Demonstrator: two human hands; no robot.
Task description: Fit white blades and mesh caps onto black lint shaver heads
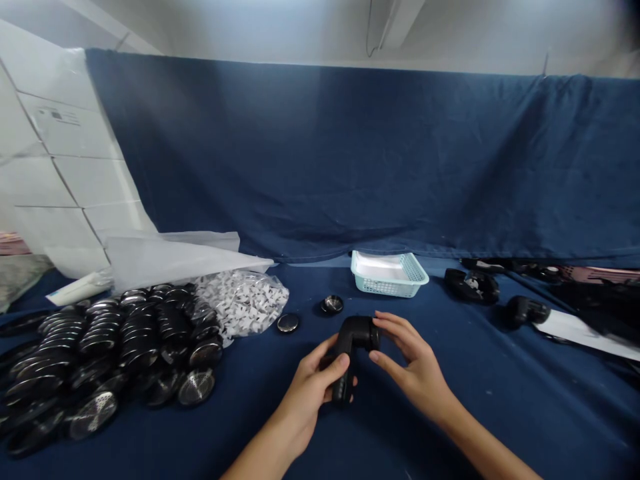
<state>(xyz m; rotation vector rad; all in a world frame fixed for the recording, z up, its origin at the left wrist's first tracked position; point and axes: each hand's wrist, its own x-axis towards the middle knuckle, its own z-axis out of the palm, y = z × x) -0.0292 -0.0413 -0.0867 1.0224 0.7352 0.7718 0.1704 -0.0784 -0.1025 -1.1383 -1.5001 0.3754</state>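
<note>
My left hand (317,383) is wrapped round the upright shaft of a black L-shaped part (357,329), which is tilted slightly. The part's short arm points right and ends in a round, ridged head. At that head, my right hand (413,363) has its fingertips on top and its thumb on the near side, gripping the end. Just beyond the part, a small round black cup with a shiny metal inside (332,305) lies on the blue cloth. A similar round disc with a silvery face (288,323) lies to its left.
Stacked black discs with metal rims (140,333) cover the left side. Behind them sits a clear bag of small white-grey pieces (250,303). A pale blue basket (390,287) stands at the back, and black parts (525,311) lie right. A blue curtain (320,160) hangs behind.
</note>
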